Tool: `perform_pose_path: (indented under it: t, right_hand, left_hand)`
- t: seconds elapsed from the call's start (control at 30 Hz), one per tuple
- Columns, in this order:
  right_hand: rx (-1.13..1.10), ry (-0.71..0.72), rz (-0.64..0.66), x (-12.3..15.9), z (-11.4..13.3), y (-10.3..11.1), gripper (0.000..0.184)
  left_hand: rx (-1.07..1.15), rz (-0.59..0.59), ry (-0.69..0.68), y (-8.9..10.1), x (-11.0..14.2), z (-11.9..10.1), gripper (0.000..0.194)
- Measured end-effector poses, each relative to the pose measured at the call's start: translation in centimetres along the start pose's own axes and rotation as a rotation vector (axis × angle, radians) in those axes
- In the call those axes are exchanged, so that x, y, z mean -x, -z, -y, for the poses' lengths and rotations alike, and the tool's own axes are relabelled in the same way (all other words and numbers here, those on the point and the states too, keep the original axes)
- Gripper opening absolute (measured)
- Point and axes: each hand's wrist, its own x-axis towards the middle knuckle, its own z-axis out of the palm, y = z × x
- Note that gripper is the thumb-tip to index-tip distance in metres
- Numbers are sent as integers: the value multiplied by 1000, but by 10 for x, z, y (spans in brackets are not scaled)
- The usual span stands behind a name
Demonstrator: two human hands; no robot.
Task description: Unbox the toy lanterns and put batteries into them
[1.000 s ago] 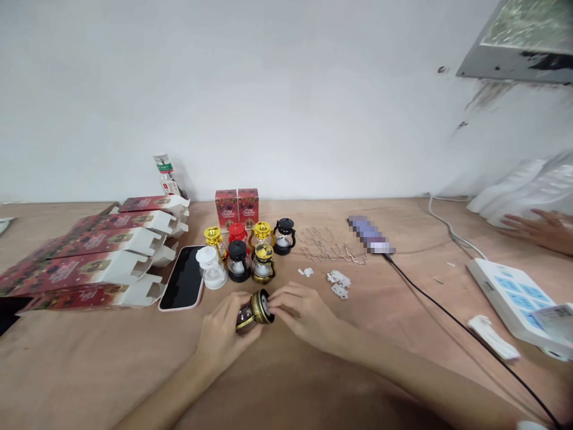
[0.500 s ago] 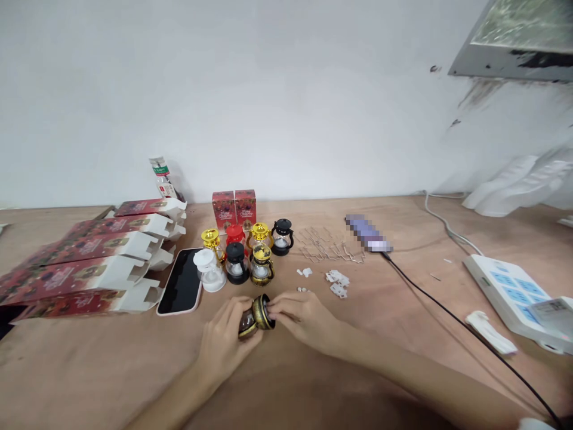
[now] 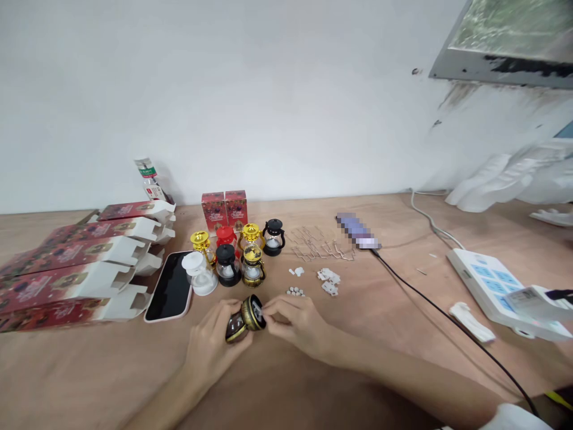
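I see the left hand (image 3: 209, 337) gripping a small gold-and-black plastic-looking lantern (image 3: 242, 322), long axis slanting — base toward the right hand (image 3: 296, 327), fingertips (image 3: 268, 310) bunched there, grip unclear.

A miniature black-and-gold lantern (image 3: 237, 326) with a clear, shiny body lies tipped on its side in the left hand (image 3: 208, 340), at seven o'clock from the view's centre. Its ribbed base points toward two o'clock, showing a black-rimmed underside with a greyish middle; the right hand's (image 3: 302, 325) fingertips meet that rim from three o'clock.
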Motion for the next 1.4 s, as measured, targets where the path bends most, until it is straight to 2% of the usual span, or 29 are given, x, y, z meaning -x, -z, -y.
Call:
perform_pose_path:
  t: [0.1,0.2,0.3,0.4,0.47,0.63,0.73,0.8,0.83,0.93,1.03,1.2,1.4]
  right_hand:
    - [-8,-54,-14,1,-4,16,14]
    - [192,-126,4,11,-19,38,16]
    - [511,-222,137,25,-42,61,17]
    - [687,-367,319,34,-61,77,19]
    - [721,-457,384,35,-70,84,21]
    - [699,-543,396,24,-74,94,20]
    - [608,-541,373,13,-58,88,16]
    - [442,-471,297,5,-38,77,13]
    - [347,-400,249,2,-28,70,14]
    - [168,-71,123,-5,0,47,15]
    - [130,91,47,-8,12,27,15]
    - [106,94,-12,-7,10,10,13]
    - [44,46,23,-3,8,6,10]
  left_hand:
    - [-9,-19,-10,-1,1,3,18]
    - [-19,-55,-19,-2,2,5,20]
    - [-8,-73,-34,-3,3,6,22]
    - [48,-72,-46,-4,2,5,26]
    - [86,-72,-49,-3,2,4,26]
    - [119,-71,-67,-3,2,3,25]
    - [139,-66,-73,-3,2,2,26]
    - [149,-61,-84,-3,2,2,26]
    - [149,-62,-91,-3,2,2,26]
    - [144,-63,-102,-4,2,1,26]
    - [152,-57,-108,-3,3,0,25]
    - [154,-58,-104,-2,3,0,27]
    - [132,-75,-78,-3,4,-1,27]
